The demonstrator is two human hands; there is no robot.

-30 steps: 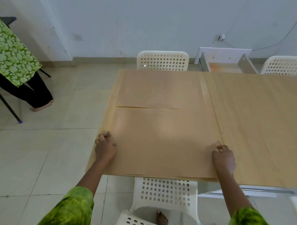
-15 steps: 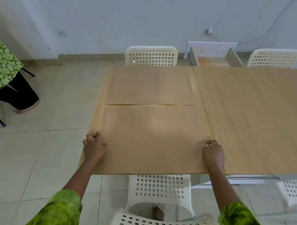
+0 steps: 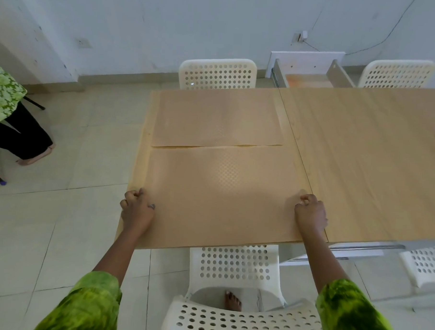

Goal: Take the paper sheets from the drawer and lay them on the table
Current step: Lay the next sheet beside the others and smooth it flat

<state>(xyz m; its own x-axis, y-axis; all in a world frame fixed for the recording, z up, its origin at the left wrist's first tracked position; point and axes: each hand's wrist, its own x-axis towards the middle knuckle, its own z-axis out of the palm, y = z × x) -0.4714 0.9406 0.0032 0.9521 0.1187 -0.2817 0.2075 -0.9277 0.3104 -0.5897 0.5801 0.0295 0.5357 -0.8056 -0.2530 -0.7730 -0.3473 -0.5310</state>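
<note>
Two-hand grip, sheet (image 3: 222,195) on table (image 3: 361,158).
Left hand (image 3: 137,208) and right hand (image 3: 310,213), fingers curled, pinch its side edges near the table's front edge.

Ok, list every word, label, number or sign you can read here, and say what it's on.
There is no readable text in this view.
The near paper sheet, far paper sheet, table, drawer and white chairs carry no print. The near sheet shows only a faint dot pattern.
The wall socket is too small to show any marking.
</note>
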